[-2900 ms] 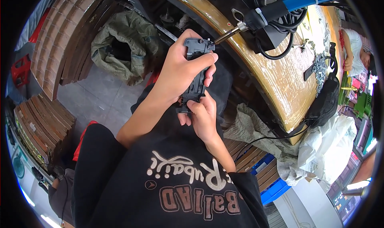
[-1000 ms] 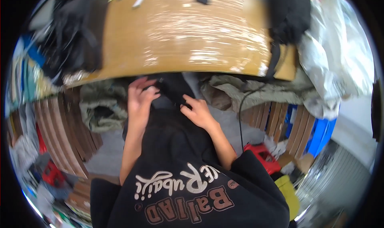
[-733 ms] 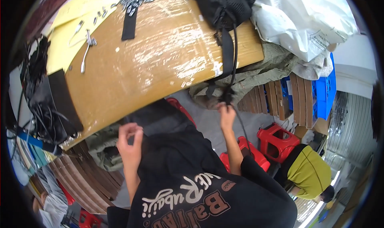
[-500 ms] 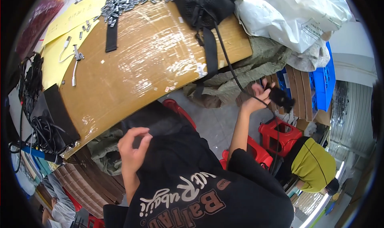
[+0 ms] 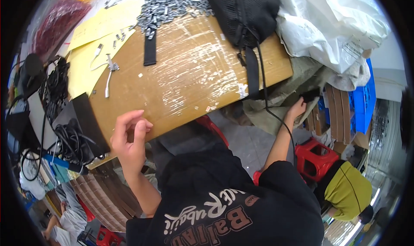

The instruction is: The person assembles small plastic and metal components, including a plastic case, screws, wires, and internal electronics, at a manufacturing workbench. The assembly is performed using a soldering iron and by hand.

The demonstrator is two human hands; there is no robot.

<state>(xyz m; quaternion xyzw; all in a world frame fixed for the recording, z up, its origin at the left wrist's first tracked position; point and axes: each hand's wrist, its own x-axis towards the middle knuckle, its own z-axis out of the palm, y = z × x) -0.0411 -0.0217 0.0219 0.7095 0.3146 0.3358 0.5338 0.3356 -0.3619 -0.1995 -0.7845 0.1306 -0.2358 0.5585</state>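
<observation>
My left hand (image 5: 130, 138) hovers over the near left edge of the table, its fingers loosely curled and the thumb apart, with nothing in it. Out to the right, my right hand (image 5: 296, 109) is at the mouth of a grey-green woven sack (image 5: 269, 110) hanging beside the table. A black bundle (image 5: 309, 95) shows at its fingertips, partly inside the sack; its kind cannot be made out. A black cable (image 5: 264, 80) runs down from the black mesh bag (image 5: 241, 13) on the table and passes over my right forearm.
Small metal connector parts (image 5: 172, 6) lie heaped at the table's far side, near yellow paper (image 5: 97, 34) and a short white cable (image 5: 108, 84). A white plastic bag (image 5: 327, 26) covers the far right. Red stools (image 5: 317, 159), a blue crate (image 5: 364, 99) and a person in yellow-green (image 5: 347, 190) are at right.
My right hand has carried the black bundle from open air up to the sack's mouth. My left hand has risen from my lap to the table edge. The view has shifted.
</observation>
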